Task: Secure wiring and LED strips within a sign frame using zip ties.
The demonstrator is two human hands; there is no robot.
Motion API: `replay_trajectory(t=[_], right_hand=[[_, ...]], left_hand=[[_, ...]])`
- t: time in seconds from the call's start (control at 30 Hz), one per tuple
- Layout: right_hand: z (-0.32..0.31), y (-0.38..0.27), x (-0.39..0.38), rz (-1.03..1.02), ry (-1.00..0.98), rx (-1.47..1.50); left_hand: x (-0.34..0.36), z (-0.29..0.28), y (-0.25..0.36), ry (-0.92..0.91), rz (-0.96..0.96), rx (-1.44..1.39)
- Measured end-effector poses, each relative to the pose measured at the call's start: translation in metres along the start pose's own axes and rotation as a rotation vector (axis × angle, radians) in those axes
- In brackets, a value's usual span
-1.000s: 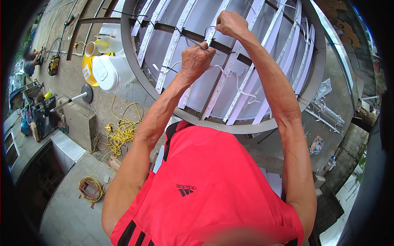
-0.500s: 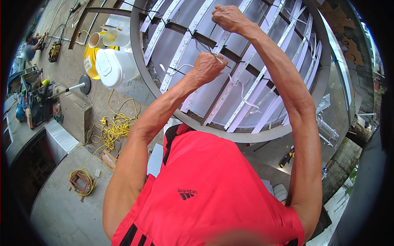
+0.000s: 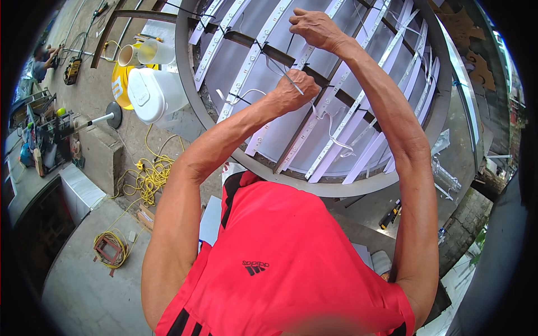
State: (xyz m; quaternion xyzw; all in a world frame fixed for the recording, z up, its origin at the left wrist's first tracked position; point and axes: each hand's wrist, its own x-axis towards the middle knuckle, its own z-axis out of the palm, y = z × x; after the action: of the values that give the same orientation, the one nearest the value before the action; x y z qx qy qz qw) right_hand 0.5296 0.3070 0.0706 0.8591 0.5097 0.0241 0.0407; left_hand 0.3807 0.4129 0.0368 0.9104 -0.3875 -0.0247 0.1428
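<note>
A round metal frame point(image 3: 197, 105) lies before me, with white LED strips point(image 3: 246, 74) fixed along bars inside it. Dark crossbars point(image 3: 278, 55) run beneath the strips, and black cable ties bind them at several crossings. My right hand point(image 3: 317, 29) is closed over the far middle, pinching the end of a black cable tie point(image 3: 290, 42). Nearer and slightly left, my left hand point(image 3: 295, 91) is closed beside a crossbar. A thin grey strip-like piece point(image 3: 293, 84) passes across its fingers; its exact kind is unclear. Loose white wire point(image 3: 332, 130) curls over the strips below.
On the left stand a white lidded bucket point(image 3: 147, 94), a yellow bucket point(image 3: 119, 84) and tubs. Yellow cord point(image 3: 147, 178) lies tangled on the floor near a concrete block point(image 3: 101, 151). A person point(image 3: 42, 63) is far left. A black-and-yellow tool point(image 3: 390, 215) lies right of me.
My left hand has moved slightly right and turned, and more of the thin grey piece shows across it. The right hand stays near its place, still pinching the tie.
</note>
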Motion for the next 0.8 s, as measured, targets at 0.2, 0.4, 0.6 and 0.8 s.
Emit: replay_trajectory(t=[0.2, 0.4, 0.6, 0.8], right_hand=[[0.007, 0.002, -0.006, 0.001, 0.031, 0.087], [0.011, 0.024, -0.01, -0.093, 0.15, 0.27], [0.025, 0.029, -0.006, -0.22, 0.193, 0.283], [0.037, 0.03, -0.001, -0.29, 0.165, 0.286]], left_hand=[[-0.017, -0.015, 0.003, 0.363, -0.032, -0.201], [-0.054, -0.046, 0.011, 0.355, -0.66, -0.773], [-0.059, -0.04, 0.054, -0.111, -0.81, -1.216], [-0.035, -0.02, 0.06, -0.161, -0.98, -1.137]])
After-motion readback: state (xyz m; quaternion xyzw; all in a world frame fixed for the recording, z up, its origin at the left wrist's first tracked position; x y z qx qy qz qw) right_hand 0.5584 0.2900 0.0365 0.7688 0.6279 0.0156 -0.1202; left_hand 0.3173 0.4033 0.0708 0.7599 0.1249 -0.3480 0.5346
